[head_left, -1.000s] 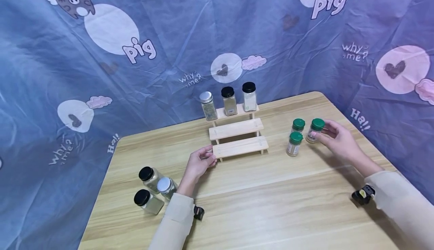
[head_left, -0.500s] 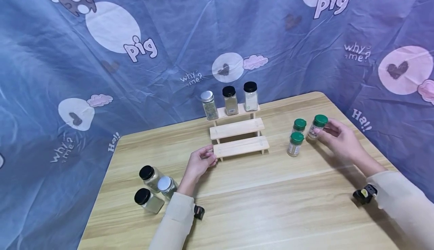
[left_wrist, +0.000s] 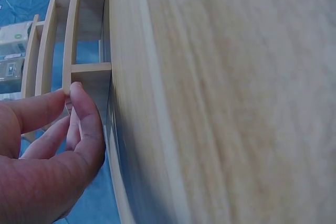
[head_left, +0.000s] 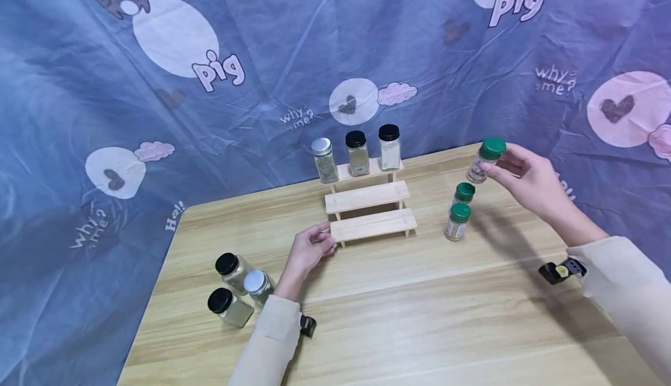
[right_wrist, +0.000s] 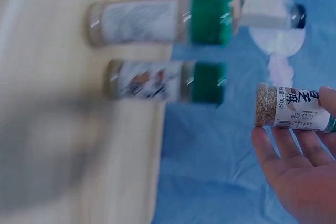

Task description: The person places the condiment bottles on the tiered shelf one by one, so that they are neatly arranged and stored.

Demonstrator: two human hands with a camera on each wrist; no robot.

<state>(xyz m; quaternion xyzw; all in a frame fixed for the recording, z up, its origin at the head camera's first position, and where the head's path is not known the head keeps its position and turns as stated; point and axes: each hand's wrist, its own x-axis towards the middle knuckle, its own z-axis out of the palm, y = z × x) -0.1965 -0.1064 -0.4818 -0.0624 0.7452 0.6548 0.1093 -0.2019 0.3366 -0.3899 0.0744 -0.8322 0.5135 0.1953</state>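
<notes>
My right hand (head_left: 532, 185) holds a green-capped spice jar (head_left: 484, 162) up off the table, its thumb on one side. In the right wrist view, pale seeds show through the glass of this spice jar (right_wrist: 266, 106), below a white printed label. Two more green-capped jars, a nearer one (head_left: 456, 226) and one behind it (head_left: 465, 193), stand on the table beneath it. My left hand (head_left: 309, 249) pinches the left end of the lowest step of a three-tier wooden rack (head_left: 373, 226). Close up, its thumb and forefinger meet at that board's end (left_wrist: 68, 66).
On the rack's top step stand a silver-lidded jar (head_left: 326, 167) and two black-lidded jars, one brown (head_left: 359, 162), one white (head_left: 390, 154). Left of my left forearm are several more jars (head_left: 236, 313). A blue printed cloth (head_left: 262, 101) hangs behind the wooden table (head_left: 398, 316).
My right hand has lifted the green-capped spice jar from the table, upward and away from the other two. The left hand stays at the rack's end.
</notes>
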